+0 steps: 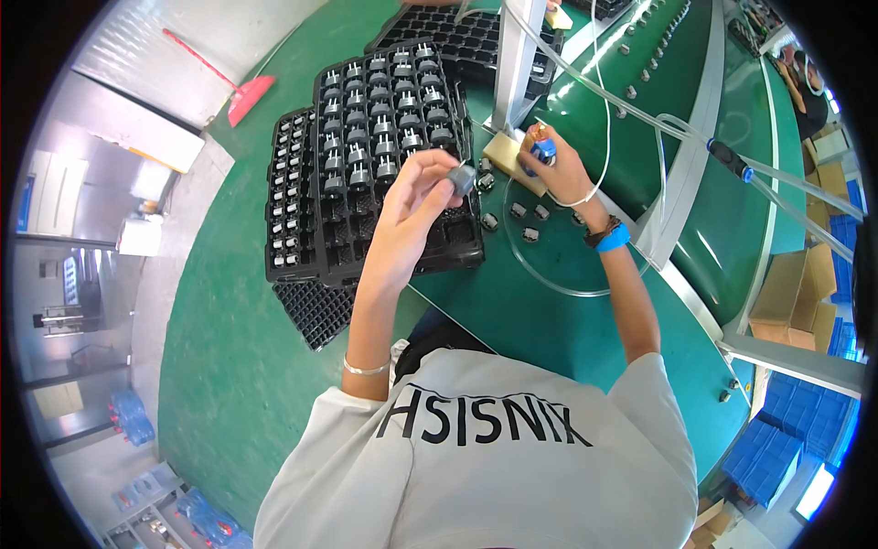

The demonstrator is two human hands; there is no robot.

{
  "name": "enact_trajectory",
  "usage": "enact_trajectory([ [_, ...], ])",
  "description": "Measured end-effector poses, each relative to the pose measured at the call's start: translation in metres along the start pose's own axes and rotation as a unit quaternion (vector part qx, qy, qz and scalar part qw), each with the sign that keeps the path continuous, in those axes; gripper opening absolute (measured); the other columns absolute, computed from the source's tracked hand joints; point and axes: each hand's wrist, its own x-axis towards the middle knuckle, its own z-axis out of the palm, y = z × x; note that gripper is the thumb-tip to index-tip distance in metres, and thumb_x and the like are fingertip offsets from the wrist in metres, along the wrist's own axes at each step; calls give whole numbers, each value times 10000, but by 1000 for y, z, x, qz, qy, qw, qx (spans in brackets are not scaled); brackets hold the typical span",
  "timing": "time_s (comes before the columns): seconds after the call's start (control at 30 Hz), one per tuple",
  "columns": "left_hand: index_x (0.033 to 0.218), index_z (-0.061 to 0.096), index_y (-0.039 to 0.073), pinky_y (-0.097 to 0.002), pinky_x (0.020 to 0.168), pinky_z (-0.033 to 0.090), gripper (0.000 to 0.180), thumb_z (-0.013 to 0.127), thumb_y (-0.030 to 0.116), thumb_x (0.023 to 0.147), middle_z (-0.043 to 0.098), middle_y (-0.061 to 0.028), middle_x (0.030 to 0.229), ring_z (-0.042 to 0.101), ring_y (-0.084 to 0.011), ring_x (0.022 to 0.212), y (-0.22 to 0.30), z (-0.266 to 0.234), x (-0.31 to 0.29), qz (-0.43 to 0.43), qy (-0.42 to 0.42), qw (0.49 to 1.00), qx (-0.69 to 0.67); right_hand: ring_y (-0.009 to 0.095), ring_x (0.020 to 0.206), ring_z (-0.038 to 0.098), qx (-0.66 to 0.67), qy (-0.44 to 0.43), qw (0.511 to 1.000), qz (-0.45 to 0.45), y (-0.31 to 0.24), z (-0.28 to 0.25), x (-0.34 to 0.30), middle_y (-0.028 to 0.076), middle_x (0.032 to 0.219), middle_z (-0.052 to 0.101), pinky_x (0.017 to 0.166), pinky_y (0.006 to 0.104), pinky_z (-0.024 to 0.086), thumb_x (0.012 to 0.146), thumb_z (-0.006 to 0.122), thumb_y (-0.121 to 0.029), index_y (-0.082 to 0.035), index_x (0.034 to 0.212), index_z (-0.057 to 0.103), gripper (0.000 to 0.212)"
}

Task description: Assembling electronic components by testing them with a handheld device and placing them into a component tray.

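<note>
My left hand (416,197) pinches a dark grey plug (463,179) between thumb and fingers, above the right edge of a black tray (402,265). Rows of similar grey plugs with metal pins (384,119) fill the tray's far part. To the right, my right hand (560,169) is wrapped round a small blue tool with a brass-coloured tip (541,151); its exact kind is unclear. Beneath that hand lies a pale yellow block (512,157). Several small black-and-silver parts (530,234) are scattered on the green table (585,329) between and below my hands.
A clear hose (576,293) loops over the table, and a white cord (605,110) hangs by my right wrist. A metal post (514,69) stands beyond my right hand. On the right runs a green conveyor belt (681,183) carrying small parts. Blue crates (764,462) are at lower right.
</note>
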Motion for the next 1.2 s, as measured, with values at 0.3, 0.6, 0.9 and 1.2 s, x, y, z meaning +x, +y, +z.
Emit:
enact_trajectory([
  [0.3, 1062, 465, 51, -243, 798, 399, 188, 443, 96, 881, 504, -19, 934, 470, -89, 856, 3, -2, -29, -41, 16, 996, -79, 349, 710, 603, -192, 192, 947, 170, 108, -60, 19, 190, 779, 617, 622, 401, 472, 780, 568, -347, -75, 1168, 491, 480],
  [0.6, 1013, 495, -2, -257, 838, 419, 239, 564, -19, 786, 546, -64, 957, 531, -123, 905, -7, 6, -30, 16, 15, 997, -77, 310, 854, 566, -234, 290, 927, -32, 70, -60, 16, 154, 911, 593, 789, 368, 431, 760, 615, -183, 1, 1014, 552, 320],
  [0.9, 946, 541, -58, -264, 782, 465, 208, 569, -99, 744, 479, -80, 967, 554, -157, 864, -7, 17, -28, 86, -57, 993, -50, 144, 896, 545, 615, -139, 736, 246, -124, -33, -35, 77, 996, 542, 796, 262, 434, 835, 474, -308, -2, 1110, 456, 412],
  [1.2, 930, 563, -42, -268, 773, 459, 214, 607, -67, 723, 480, -87, 955, 530, -166, 876, -11, 18, -31, 123, -53, 991, -9, 130, 891, 541, 582, -192, 753, 240, -131, -35, -49, 69, 1020, 526, 779, 263, 444, 846, 463, -279, 6, 1105, 450, 386],
])
